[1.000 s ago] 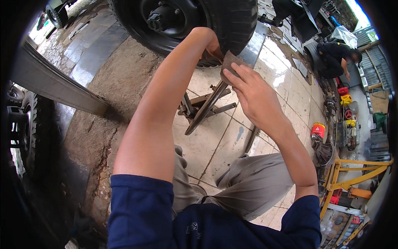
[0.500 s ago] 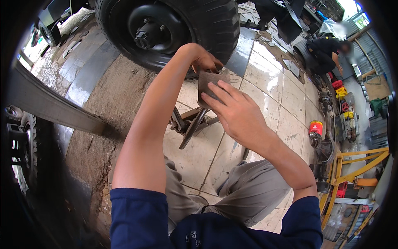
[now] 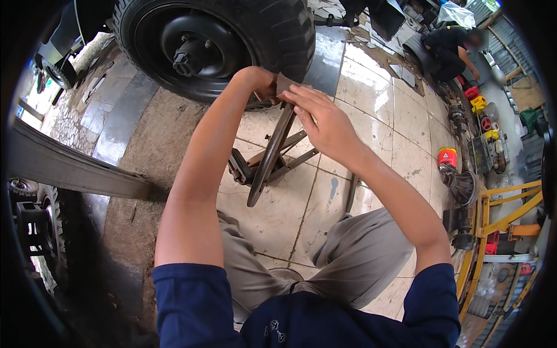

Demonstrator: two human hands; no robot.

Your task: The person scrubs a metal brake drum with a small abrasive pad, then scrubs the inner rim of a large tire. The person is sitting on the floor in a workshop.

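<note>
A long dark metal bar (image 3: 271, 155) stands tilted in front of me, its rounded lower end toward me. Over its upper end lies a brown sheet of sandpaper (image 3: 285, 84), folded around the edge. My right hand (image 3: 331, 124) holds the sheet, fingers together across it and thumb below. At the bar's far end is my left hand (image 3: 264, 87), bent down at the wrist with its fingers curled; the sandpaper and wrist partly hide what they grip. Beneath the bar is a dark metal stand (image 3: 285, 169) with crossed legs on the tiles.
A large black tyre (image 3: 290, 40) on a vehicle rises just beyond my hands. To the left, a grey metal beam (image 3: 75, 165) slants across rough concrete. Along the right are a red can (image 3: 447, 156), axle parts (image 3: 464, 188) and a yellow frame (image 3: 505, 223). Another person (image 3: 447, 52) crouches at the far right.
My right hand and the sandpaper have moved up and slightly left along the bar, and the sheet now folds over it. More of the bar shows. The head view has shifted a little.
</note>
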